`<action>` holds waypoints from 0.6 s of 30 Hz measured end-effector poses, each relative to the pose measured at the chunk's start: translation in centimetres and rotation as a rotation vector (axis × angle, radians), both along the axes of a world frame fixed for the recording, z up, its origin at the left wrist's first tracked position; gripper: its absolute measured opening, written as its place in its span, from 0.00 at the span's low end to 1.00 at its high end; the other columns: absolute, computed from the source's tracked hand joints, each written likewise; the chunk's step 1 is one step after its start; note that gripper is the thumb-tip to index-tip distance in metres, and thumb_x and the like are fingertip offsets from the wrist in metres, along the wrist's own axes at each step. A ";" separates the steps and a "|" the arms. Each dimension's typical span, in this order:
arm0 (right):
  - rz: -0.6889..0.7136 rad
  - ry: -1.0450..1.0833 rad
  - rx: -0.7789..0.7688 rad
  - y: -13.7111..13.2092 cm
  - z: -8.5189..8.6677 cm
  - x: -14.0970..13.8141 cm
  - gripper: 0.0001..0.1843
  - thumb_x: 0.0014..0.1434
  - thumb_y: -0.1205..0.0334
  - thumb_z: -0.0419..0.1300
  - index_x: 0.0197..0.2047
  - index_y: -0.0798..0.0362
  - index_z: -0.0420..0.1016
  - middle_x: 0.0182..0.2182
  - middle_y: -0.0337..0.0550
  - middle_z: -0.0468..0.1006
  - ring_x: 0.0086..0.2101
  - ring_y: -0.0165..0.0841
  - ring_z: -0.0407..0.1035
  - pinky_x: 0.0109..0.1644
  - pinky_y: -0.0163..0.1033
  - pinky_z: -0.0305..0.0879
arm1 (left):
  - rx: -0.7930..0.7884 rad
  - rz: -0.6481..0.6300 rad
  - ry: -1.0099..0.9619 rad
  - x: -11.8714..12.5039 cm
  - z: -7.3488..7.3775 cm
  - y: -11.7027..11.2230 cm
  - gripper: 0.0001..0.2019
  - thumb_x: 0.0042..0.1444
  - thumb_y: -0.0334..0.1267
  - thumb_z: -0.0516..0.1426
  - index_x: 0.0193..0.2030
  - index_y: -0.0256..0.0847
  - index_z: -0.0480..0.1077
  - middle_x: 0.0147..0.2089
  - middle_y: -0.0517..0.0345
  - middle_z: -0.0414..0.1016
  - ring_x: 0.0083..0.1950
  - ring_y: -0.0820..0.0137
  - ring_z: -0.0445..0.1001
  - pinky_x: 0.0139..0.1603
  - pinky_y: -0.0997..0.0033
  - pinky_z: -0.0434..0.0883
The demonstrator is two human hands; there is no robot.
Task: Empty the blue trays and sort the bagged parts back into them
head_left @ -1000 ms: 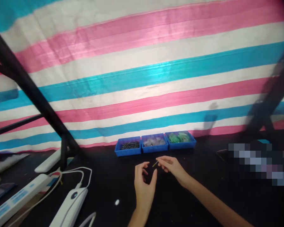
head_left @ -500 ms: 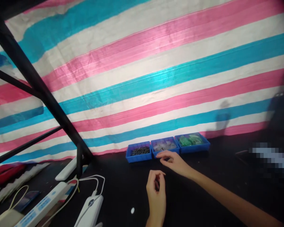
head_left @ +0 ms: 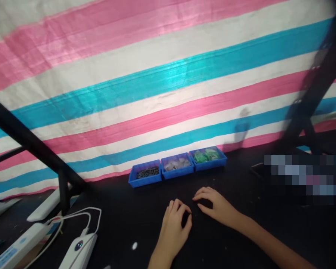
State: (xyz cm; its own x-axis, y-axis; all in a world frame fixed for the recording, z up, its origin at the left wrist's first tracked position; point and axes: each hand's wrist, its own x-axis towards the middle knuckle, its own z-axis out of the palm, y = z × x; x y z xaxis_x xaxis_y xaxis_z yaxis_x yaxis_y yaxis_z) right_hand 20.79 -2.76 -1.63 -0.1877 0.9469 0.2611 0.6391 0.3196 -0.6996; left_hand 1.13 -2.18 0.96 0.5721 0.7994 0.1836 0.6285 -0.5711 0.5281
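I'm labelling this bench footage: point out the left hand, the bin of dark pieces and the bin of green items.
Left hand (head_left: 173, 223): head view, back of the hand.
Bin of dark pieces (head_left: 147, 181): head view, front wall.
Bin of green items (head_left: 210, 165): head view, front wall.

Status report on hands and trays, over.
Left hand curled, grip unclear. Right hand loosely open, no item visible. Three blue trays beyond both hands. White device off left, touching neither.
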 end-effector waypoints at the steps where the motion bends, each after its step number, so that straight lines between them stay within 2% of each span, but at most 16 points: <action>1: -0.008 -0.018 -0.007 -0.1 0.1 -0.1 0.11 0.54 0.65 0.56 0.40 0.48 0.75 0.40 0.42 0.74 0.42 0.35 0.67 0.52 0.46 0.57 | -0.002 0.001 -0.002 0.0 -0.1 0.1 0.09 0.56 0.32 0.48 0.36 0.44 0.68 0.38 0.56 0.67 0.44 0.66 0.68 0.56 0.57 0.58; 5: -0.027 -0.061 -0.027 -0.6 0.5 -0.1 0.12 0.55 0.65 0.55 0.42 0.46 0.74 0.42 0.41 0.73 0.44 0.35 0.66 0.53 0.47 0.55 | -0.007 0.006 -0.009 0.1 -0.4 0.5 0.08 0.56 0.32 0.48 0.35 0.44 0.68 0.38 0.57 0.67 0.42 0.66 0.68 0.54 0.57 0.60; 12: -0.047 -0.187 0.027 -0.5 0.8 0.9 0.14 0.56 0.64 0.53 0.45 0.46 0.72 0.45 0.43 0.72 0.45 0.35 0.65 0.51 0.43 0.58 | 0.002 -0.005 -0.020 0.0 -0.8 0.9 0.08 0.57 0.33 0.48 0.35 0.45 0.68 0.38 0.56 0.68 0.42 0.66 0.68 0.54 0.56 0.60; 14: -0.116 -0.251 0.102 0.2 0.7 2.0 0.16 0.56 0.63 0.53 0.48 0.46 0.70 0.50 0.45 0.69 0.49 0.37 0.63 0.52 0.44 0.58 | 0.004 -0.005 -0.031 0.0 -0.9 0.9 0.08 0.56 0.33 0.48 0.35 0.44 0.68 0.37 0.57 0.68 0.41 0.66 0.68 0.55 0.56 0.59; 18: -0.361 -0.451 0.329 2.4 0.5 5.1 0.23 0.57 0.61 0.50 0.57 0.48 0.63 0.59 0.48 0.59 0.58 0.40 0.54 0.55 0.47 0.54 | -0.007 0.003 -0.055 0.0 -1.0 1.0 0.07 0.56 0.33 0.49 0.34 0.44 0.68 0.36 0.57 0.68 0.41 0.67 0.69 0.56 0.55 0.59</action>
State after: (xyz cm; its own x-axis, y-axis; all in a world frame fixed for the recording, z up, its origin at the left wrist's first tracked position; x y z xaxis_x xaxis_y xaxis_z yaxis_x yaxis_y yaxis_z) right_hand 25.89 -0.38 -1.15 -0.0320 0.8551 0.5175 0.9533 0.1817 -0.2414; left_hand 1.08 -1.21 -0.02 0.5590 0.8023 0.2093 0.5999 -0.5656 0.5659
